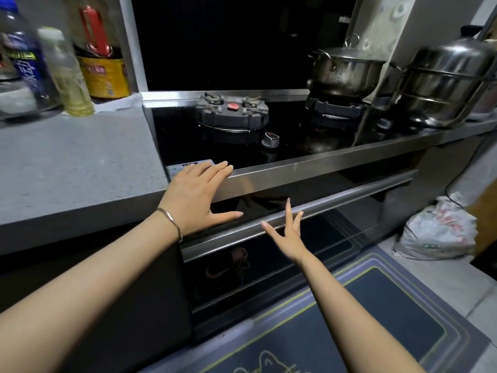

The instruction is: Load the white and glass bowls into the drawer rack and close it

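Fig.: I saw L hand (197, 196) spread flat on stove's front edge, R hand (286, 234) splayed, fingertips at drawer (269, 267) handle bar (309, 211). Drawer looked shut; bowls not visible. Pots far right.

The bottles (40, 63) on the counter (80, 168) are blurry, and their tops are cut off. The mat (363, 319) runs off the bottom edge. The drawer (269, 265) front is dark, so nothing inside shows. No bowls can be seen.
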The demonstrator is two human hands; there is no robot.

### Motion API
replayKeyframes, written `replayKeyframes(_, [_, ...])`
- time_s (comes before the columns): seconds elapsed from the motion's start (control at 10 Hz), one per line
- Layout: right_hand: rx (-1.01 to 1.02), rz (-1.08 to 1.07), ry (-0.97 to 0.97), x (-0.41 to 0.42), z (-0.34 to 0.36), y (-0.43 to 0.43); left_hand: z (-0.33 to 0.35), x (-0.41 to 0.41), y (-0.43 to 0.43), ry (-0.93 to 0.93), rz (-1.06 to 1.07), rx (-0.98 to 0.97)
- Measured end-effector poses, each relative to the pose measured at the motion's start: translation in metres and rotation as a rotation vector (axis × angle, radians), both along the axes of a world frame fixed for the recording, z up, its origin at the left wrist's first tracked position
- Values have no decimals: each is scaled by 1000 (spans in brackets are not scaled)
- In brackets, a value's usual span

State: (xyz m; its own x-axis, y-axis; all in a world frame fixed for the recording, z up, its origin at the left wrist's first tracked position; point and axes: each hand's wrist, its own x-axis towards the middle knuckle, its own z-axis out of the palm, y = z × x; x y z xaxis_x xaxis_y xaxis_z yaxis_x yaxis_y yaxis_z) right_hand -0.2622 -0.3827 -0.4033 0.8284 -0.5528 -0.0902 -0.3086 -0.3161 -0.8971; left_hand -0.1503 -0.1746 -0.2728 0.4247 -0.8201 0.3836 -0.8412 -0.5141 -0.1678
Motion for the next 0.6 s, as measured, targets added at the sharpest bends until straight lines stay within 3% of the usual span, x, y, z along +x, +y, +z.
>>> replayKeyframes(0.3, [-74, -30, -20, -2, 2, -1, 1, 0, 1, 0, -8, 5])
replayKeyframes(0.4, [-119, -113, -124, -19, 24, 9, 4, -4, 2, 46, -4, 2])
replayKeyframes(0.5, [-284, -231, -390, -37, 72, 26, 11, -2, 0, 115, -16, 14])
replayKeyframes(0.6, [-319, -228, -720, -61, 146, 52, 22, 4, 3, 286, 4, -8])
